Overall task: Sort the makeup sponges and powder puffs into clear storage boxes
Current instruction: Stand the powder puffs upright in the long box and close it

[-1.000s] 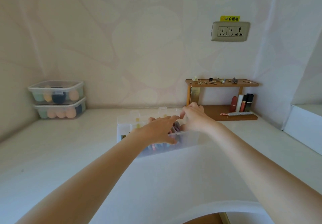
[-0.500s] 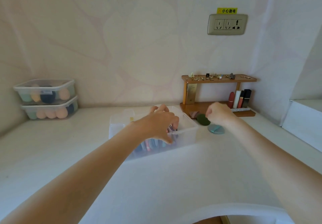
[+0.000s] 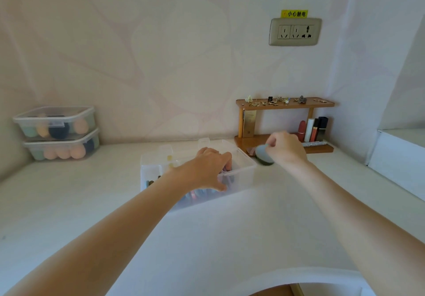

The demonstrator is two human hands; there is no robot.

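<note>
The white worktop (image 3: 69,203) ran out in front, and both arms reached forward over it; the left hand (image 3: 205,169) was the nearer one, and it lay over the open clear storage box (image 3: 243,172) in the middle, with its fingers curled down inside; I could not tell if it held any of the coloured puffs in there. The right hand (image 3: 286,149) was a bit farther off, just past the box's right corner; its fingers pinched a blue powder puff (image 3: 262,151) by the edge, so the puff stood tipped up. A dark green powder puff (image 3: 266,162) lay flat on the worktop right under it. The box was to the left of the blue puff and a little nearer, so I think the right hand needed to go left to drop it in. Far back on the left, two shut boxes of makeup sponges (image 3: 59,132) sat stacked; far back on the right stood a wooden shelf (image 3: 285,104) with lipsticks (image 3: 312,130).
</note>
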